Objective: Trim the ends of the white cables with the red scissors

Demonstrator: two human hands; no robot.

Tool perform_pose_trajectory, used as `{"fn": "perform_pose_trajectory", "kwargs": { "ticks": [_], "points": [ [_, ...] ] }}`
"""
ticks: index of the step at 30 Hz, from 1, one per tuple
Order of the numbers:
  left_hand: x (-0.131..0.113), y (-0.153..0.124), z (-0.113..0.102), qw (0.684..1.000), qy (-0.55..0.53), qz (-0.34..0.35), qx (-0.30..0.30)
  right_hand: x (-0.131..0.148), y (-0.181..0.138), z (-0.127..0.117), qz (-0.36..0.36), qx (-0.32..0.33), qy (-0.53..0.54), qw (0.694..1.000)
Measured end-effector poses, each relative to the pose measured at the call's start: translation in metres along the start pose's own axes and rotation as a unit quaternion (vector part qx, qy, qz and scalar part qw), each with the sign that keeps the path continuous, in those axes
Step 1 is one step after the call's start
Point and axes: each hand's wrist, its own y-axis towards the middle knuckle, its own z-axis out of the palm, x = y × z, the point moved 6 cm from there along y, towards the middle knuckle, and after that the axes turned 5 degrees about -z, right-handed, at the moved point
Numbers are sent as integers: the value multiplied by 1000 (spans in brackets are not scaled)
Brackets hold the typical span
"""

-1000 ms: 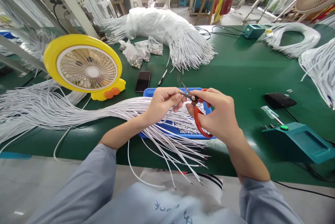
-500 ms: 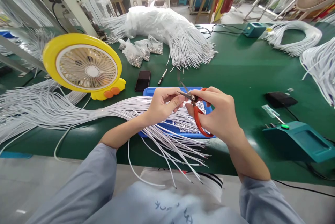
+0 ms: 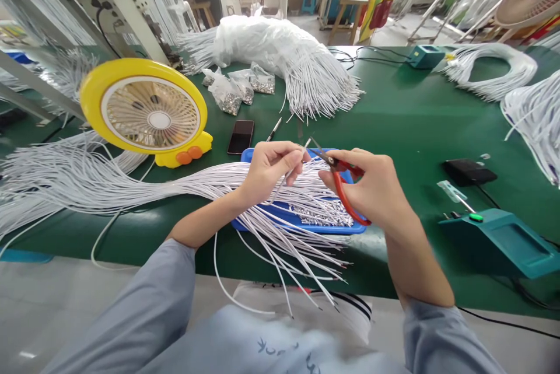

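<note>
My left hand [image 3: 275, 170] pinches one white cable [image 3: 286, 177] between thumb and fingers, its tip sticking up past the fingertips. Red-handled scissors [image 3: 345, 190] are in my right hand [image 3: 371, 184], fingers through the loops and blades parted. The blade tips point up and left, close to the cable's tip but apart from it. Below both hands, a blue tray [image 3: 280, 210] holds many small silvery metal pieces [image 3: 328, 215]. A thick bundle of white cables [image 3: 196, 181] runs from the left across the tray, its loose ends fanning over the table's front edge.
A yellow fan [image 3: 146, 114] stands at left on the green table [image 3: 406, 123]. Behind the tray lie a phone [image 3: 240, 136], a pen [image 3: 275, 129], bags of metal parts [image 3: 230, 94] and a wrapped cable bundle [image 3: 280, 50]. A teal device [image 3: 503, 240] sits at right.
The scissors have moved slightly right and down, away from my left fingers. The cable's tip now shows above my left hand. The view has shifted slightly.
</note>
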Motion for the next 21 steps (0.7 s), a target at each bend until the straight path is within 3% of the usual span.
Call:
{"fn": "perform_pose_trajectory", "kwargs": {
  "ticks": [3,8,13,21],
  "points": [
    [5,1,2,999,-19,-31,5,-6,1,-7,40,-36,48,997],
    [1,-5,16,998,51,2,26,6,-2,-10,14,-117,192,974],
    [1,-7,24,996,73,14,47,9,-5,-6,34,-111,249,962],
    [2,-7,23,993,102,55,26,6,-5,-4,28,-90,214,972]
  ]
}}
